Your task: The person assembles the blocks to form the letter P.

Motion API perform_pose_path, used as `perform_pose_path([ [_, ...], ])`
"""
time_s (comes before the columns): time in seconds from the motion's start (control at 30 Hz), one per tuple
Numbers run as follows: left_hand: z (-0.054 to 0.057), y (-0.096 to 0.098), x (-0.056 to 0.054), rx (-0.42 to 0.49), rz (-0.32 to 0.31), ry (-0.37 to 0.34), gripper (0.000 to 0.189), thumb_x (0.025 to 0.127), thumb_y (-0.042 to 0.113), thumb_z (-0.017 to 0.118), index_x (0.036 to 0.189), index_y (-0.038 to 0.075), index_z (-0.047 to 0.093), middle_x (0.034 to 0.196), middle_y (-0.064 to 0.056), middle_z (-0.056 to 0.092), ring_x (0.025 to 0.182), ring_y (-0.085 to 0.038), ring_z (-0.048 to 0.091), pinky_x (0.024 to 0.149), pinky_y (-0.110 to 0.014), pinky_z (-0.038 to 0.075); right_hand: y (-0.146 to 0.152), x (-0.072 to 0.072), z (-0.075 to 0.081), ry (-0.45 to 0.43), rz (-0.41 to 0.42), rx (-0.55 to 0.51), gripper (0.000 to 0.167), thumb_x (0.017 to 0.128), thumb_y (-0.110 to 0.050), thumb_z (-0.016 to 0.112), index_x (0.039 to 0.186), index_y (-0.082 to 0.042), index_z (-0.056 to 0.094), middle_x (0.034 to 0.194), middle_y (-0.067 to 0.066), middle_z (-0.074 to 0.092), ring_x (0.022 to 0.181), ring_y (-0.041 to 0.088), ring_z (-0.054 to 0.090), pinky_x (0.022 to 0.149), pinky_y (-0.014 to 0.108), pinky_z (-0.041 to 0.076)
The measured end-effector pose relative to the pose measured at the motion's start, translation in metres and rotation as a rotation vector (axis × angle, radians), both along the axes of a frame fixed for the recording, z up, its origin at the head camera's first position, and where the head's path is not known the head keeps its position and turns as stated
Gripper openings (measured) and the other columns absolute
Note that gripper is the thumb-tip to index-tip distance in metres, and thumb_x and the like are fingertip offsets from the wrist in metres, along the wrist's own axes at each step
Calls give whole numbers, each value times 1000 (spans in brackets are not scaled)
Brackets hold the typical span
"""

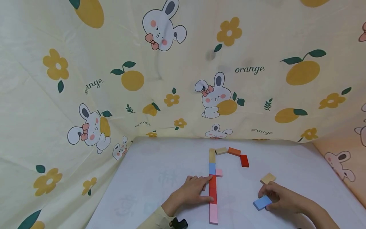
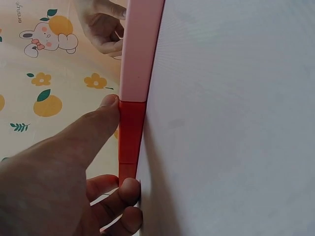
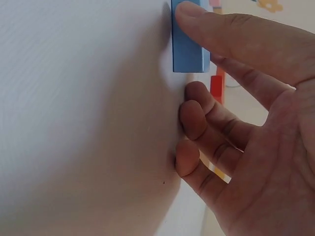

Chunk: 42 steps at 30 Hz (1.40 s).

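Between thumb and fingers, my right hand (image 1: 286, 198) pinches a blue block (image 1: 261, 203) at the table's right side. The right wrist view shows the thumb on that block's face and the other fingertips near the white surface. My left hand (image 1: 190, 192) touches red blocks (image 1: 213, 186) in an upright line, index finger at their far end and thumb near the lower end. Below them lies a long pink block (image 1: 213, 213); above are a light blue block (image 1: 212, 168) and a tan block (image 1: 212, 156). A small pink block (image 1: 219, 173) juts out rightward.
From the line's top, a tan block (image 1: 221, 151), an orange block (image 1: 234, 151) and a red block (image 1: 244, 161) curve to the right. A loose tan block (image 1: 268, 178) lies just beyond my right hand. Printed cloth (image 1: 188, 63) hangs around the white table (image 1: 148, 159).
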<state>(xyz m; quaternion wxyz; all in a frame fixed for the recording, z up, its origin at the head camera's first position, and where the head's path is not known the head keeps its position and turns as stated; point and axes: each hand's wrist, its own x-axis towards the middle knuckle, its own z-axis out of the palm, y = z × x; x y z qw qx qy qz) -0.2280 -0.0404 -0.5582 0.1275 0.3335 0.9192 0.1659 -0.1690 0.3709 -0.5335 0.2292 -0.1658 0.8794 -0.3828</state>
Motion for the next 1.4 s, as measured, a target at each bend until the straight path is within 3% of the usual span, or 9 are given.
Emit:
perform_pose_path([
  [0.33,0,0,-1,-2,-5,9,90,93,71,70,167,29,39,90,17,50,87,-2,45,91,-35,34,-6,-1,3,-19,-15,-42,34,92,-11,84,120,-9,66,102,7,53,90,16,48,73,24,40],
  [0.47,1,0,0,8,-9,4,90,93,70,71,167,29,40,89,16,50,87,-2,45,89,-35,34,-9,-3,3,41,-12,-9,34,92,-19,86,121,-14,67,106,6,55,98,20,53,75,24,42],
  [0.63,3,0,1,11,-8,0,90,93,70,72,167,29,39,89,16,51,87,-2,45,90,-35,34,-18,-7,4,183,-13,14,35,91,-25,87,120,-18,68,103,3,54,92,11,48,74,25,43],
  [0.9,4,0,2,12,-6,-1,90,93,69,72,167,29,40,90,16,51,86,-1,45,89,-33,33,-33,-28,0,318,-58,48,35,91,-23,87,121,-21,69,100,-2,55,89,11,49,72,24,46],
  [1.4,3,0,1,5,-4,-1,90,93,70,71,167,29,40,89,16,50,86,-2,45,90,-34,34,-64,-65,3,311,-140,76,38,88,-19,89,122,-18,72,102,0,58,92,21,54,71,23,51],
])
